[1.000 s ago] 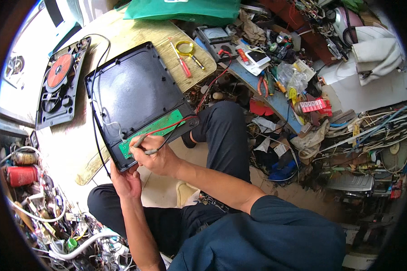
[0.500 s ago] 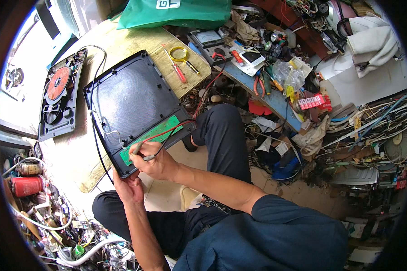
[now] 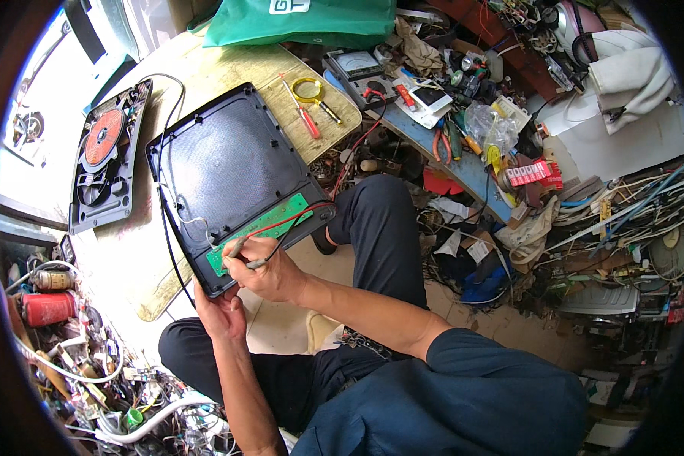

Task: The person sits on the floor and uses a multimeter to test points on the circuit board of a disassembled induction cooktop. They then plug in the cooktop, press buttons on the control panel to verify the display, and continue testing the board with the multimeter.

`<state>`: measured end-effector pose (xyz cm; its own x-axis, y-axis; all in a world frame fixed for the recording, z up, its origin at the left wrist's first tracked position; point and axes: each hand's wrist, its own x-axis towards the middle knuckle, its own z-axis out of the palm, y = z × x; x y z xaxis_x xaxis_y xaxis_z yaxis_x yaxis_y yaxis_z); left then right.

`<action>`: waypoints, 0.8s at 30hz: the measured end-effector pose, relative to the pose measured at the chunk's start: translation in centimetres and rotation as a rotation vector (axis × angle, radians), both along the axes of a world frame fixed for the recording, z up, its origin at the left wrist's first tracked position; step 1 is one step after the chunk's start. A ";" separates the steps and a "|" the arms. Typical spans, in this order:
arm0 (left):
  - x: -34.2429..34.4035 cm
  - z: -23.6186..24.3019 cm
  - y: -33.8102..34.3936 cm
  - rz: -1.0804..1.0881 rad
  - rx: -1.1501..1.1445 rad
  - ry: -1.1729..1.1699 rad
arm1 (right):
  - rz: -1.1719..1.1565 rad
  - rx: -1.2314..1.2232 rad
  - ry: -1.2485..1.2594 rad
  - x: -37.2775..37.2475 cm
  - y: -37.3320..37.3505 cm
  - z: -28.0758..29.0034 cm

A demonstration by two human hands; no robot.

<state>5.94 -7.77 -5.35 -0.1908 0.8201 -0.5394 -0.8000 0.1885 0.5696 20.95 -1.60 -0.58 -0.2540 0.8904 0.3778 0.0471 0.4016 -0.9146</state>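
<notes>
My right hand [image 3: 270,270] is closed on two test probes [image 3: 239,247], their tips over the left end of a green circuit board [image 3: 277,216] in a black open housing [image 3: 224,152]. Red and black leads run from the probes across the board. My left hand [image 3: 220,308] grips the housing's lower left corner from beneath, its fingertips partly hidden. A black speaker panel [image 3: 80,213] with an orange disc lies left of the housing. Beyond the housing a red screwdriver [image 3: 308,121] and a yellow magnifying glass [image 3: 306,90] lie on the worn table.
The pale wooden table [image 3: 133,270] fills the upper left. A blue bench [image 3: 486,194] holds a meter [image 3: 357,67], pliers [image 3: 442,144] and clutter. A green bag [image 3: 296,26] lies at the back. Piled cables and parts [image 3: 631,220] surround my legs on both sides.
The view and housing have shifted slightly lower and rightward in the picture. My right hand stays on the probes at the board's left end, and my left hand keeps its grip on the housing.
</notes>
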 end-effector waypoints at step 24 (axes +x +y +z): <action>0.1 -0.1 0.4 -0.018 -0.005 -0.047 | 0.083 -0.324 0.007 0.4 -0.2 -0.2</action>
<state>6.09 -7.33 -5.41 -0.1504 0.8204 -0.5516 -0.8221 0.2061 0.5307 21.32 -1.81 -0.74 -0.3292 0.9408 0.0806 0.0201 0.0923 -0.9955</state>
